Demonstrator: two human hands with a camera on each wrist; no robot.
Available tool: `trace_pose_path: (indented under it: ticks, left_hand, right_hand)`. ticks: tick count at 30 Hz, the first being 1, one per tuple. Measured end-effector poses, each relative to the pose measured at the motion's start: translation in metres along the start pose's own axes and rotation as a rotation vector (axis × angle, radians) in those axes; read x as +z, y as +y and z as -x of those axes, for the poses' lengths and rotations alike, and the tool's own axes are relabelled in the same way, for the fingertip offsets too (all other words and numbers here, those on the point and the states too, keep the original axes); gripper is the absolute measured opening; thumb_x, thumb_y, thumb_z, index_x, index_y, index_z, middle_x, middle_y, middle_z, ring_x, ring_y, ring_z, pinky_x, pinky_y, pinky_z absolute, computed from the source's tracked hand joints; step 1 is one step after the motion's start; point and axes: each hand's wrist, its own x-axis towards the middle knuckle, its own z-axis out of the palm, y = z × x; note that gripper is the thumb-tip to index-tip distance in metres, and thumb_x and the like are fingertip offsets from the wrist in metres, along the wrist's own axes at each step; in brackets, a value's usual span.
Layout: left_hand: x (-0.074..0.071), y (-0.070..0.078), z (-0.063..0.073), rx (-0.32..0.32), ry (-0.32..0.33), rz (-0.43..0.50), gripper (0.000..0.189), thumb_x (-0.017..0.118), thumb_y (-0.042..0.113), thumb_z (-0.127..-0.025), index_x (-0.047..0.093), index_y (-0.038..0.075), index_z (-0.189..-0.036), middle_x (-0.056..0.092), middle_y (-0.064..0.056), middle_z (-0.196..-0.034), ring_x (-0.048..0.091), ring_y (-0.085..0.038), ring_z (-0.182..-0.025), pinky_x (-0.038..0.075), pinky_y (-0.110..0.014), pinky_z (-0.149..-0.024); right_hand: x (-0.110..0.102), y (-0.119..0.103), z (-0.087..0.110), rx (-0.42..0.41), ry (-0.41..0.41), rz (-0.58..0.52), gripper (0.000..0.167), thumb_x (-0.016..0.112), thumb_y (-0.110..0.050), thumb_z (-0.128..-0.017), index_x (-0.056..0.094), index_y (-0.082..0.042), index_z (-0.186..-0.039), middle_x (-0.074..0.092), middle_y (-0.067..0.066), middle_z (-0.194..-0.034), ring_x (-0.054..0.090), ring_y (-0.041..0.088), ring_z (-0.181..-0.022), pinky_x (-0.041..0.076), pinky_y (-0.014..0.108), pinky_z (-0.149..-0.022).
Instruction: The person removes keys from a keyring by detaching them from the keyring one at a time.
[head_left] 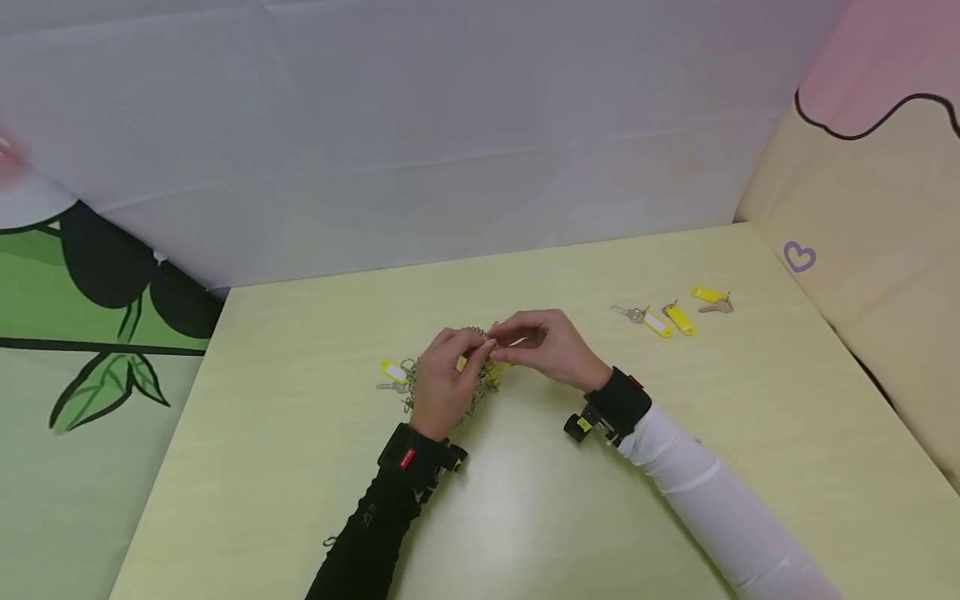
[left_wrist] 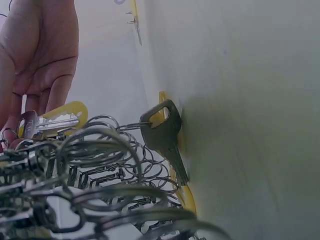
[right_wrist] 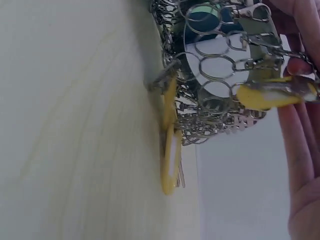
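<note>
My left hand [head_left: 444,379] and right hand [head_left: 551,346] meet above a silver cluster of key rings with swivel clasps [left_wrist: 37,162] on the table. Thumb and index finger of each hand pinch together; the left pinches a key ring at the cluster's top. At the right fingertips is a small ring bearing a key [left_wrist: 60,122] and a yellow key tag [left_wrist: 77,112]. Low on the cluster hangs a dark key [left_wrist: 162,127]. Another yellow tag [head_left: 393,372] and its key [head_left: 392,387] lie at its left side. The fingers partly hide the pinched rings.
Toward the back right of the pale table [head_left: 495,500] lie three yellow tags with keys: one tag [head_left: 656,323] beside its key [head_left: 628,312], a middle tag [head_left: 679,319], and a farther tag [head_left: 708,294]. A grey-white cloth wall [head_left: 450,125] borders the back.
</note>
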Motion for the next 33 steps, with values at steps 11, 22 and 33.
trace_pose_path:
  ticks: [11,22,33]
  left_hand:
    - [0.0016,-0.0023,0.0018,0.025,-0.030,-0.042,0.010,0.072,0.013,-0.099,0.070,0.008,-0.090,0.070,-0.005,-0.086,0.067,-0.018,-0.081,0.059,-0.034,-0.070]
    - [-0.0036,0.0044,-0.0005,0.181,-0.021,-0.254,0.014,0.077,0.015,-0.095,0.067,0.007,-0.087,0.073,-0.006,-0.082,0.067,-0.022,-0.075,0.056,-0.035,-0.067]
    - [-0.0035,-0.0004,-0.0011,0.155,-0.014,-0.184,0.011,0.077,0.014,-0.094,0.070,0.009,-0.088,0.075,-0.005,-0.085,0.068,-0.021,-0.079,0.057,-0.035,-0.066]
  right_hand:
    - [-0.0043,-0.0043,0.0004,0.056,-0.006,-0.042,0.034,0.080,0.008,-0.085,0.066,0.012,-0.116,0.075,0.018,-0.105,0.076,0.017,-0.094,0.062,0.033,-0.082]
    - [0.0006,-0.0077,0.0014,0.029,-0.005,0.079,0.030,0.079,0.005,-0.087,0.072,0.003,-0.116,0.076,0.018,-0.108,0.077,0.021,-0.093,0.063,0.035,-0.082]
    - [-0.0023,-0.0074,-0.0009,0.031,-0.054,0.165,0.022,0.081,-0.003,-0.089,0.077,-0.004,-0.110,0.078,0.010,-0.105,0.075,0.018,-0.092,0.062,0.031,-0.079]
